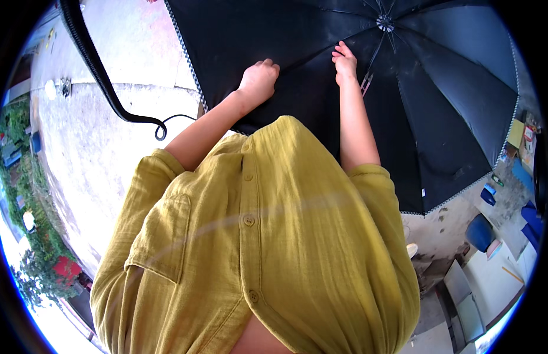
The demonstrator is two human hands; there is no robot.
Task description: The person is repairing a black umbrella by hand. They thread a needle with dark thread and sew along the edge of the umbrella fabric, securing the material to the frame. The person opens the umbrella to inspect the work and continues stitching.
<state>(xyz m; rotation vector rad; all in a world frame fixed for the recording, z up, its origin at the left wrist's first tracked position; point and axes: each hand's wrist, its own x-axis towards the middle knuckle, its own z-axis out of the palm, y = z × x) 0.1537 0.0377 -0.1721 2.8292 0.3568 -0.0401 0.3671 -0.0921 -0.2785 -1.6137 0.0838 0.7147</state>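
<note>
A large dark umbrella (442,119) lies spread before me, its ribs running to a metal hub (385,23) and its edge trimmed in a checked band. My left hand (258,82) is curled into a fist against the canopy near a seam. Whatever may be inside those fingers is hidden. Beside a rib, my right hand (344,62) is raised with its fingertips near the rib line. Whether it pinches something is too small to tell. Just right of that wrist is a small pink-handled tool (366,84), possibly thread snips, partly behind the forearm.
A black braided strap (101,79) with a thin looped cord hangs at upper left. Pale concrete floor (88,172) spreads on the left, with plants (39,248) beyond. At right are a blue bucket (480,232), a green bottle (497,180) and a yellow box (515,133).
</note>
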